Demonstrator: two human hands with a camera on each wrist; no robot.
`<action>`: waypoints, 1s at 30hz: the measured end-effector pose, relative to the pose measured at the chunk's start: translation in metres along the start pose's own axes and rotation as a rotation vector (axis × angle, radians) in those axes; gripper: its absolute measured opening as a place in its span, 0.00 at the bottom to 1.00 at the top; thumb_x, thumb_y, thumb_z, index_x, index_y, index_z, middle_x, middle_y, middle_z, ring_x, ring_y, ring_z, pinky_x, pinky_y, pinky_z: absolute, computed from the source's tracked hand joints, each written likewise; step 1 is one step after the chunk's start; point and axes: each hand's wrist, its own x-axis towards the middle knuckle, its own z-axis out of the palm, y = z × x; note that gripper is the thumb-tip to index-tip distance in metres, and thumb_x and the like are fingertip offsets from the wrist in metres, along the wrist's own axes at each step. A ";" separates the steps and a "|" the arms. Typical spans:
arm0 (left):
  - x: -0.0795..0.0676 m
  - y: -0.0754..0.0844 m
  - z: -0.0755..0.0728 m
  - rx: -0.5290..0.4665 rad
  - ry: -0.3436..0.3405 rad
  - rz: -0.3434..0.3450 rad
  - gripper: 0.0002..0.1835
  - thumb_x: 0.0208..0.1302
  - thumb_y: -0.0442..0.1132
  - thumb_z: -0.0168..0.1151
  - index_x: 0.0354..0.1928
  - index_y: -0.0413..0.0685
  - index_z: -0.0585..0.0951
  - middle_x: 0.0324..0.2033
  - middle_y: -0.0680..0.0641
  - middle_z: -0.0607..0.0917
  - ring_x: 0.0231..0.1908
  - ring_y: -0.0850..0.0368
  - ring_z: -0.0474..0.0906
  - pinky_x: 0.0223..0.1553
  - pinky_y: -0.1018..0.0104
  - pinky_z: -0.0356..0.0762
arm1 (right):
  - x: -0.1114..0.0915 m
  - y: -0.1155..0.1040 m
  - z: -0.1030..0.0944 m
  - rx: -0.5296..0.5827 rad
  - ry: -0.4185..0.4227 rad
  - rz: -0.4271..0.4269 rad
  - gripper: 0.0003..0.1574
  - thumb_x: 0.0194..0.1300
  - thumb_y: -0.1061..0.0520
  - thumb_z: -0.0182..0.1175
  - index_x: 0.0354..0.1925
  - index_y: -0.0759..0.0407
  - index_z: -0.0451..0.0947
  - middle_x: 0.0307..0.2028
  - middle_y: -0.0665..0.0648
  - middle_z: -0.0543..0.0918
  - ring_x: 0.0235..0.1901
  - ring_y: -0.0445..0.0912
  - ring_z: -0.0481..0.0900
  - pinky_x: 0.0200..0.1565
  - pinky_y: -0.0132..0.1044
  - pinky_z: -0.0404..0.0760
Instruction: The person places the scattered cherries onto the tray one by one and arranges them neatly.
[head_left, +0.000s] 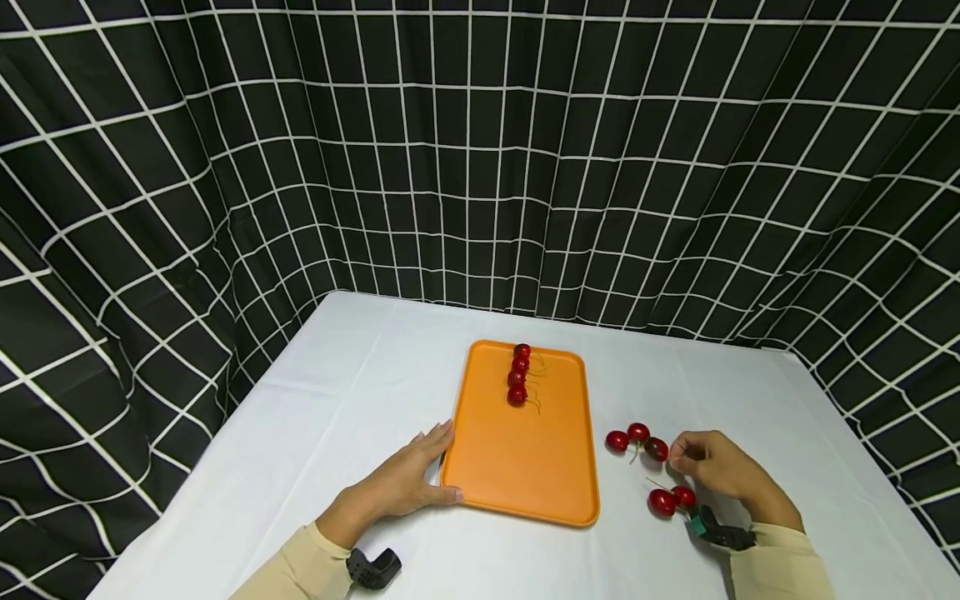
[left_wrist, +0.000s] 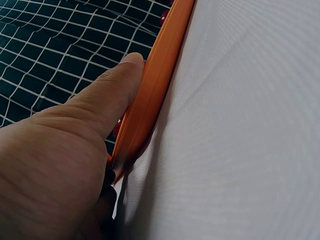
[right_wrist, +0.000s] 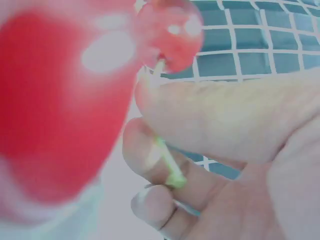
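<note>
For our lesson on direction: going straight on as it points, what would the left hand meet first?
The tray, whose rim the left hand touches; past that, perhaps the cherries lying on it, though depth is unclear.

4 cherries lie far back on the tray, 5 other cherries right of it.

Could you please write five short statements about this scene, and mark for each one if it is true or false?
1. Four cherries lie in a row on the orange tray. True.
2. Every visible cherry is on the tray. False: five others are to the right of it.
3. The left hand touches the tray around its near left corner. True.
4. The right hand pinches a cherry stem. True.
5. The background curtain is plain white. False: the curtain is black with a white grid.
</note>
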 end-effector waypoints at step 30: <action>-0.001 -0.001 0.000 -0.014 -0.005 -0.012 0.57 0.51 0.67 0.66 0.75 0.45 0.55 0.74 0.50 0.50 0.72 0.47 0.42 0.70 0.50 0.42 | 0.065 -0.111 0.022 -0.074 0.268 -0.116 0.03 0.62 0.64 0.62 0.30 0.60 0.78 0.19 0.52 0.70 0.18 0.46 0.64 0.18 0.34 0.64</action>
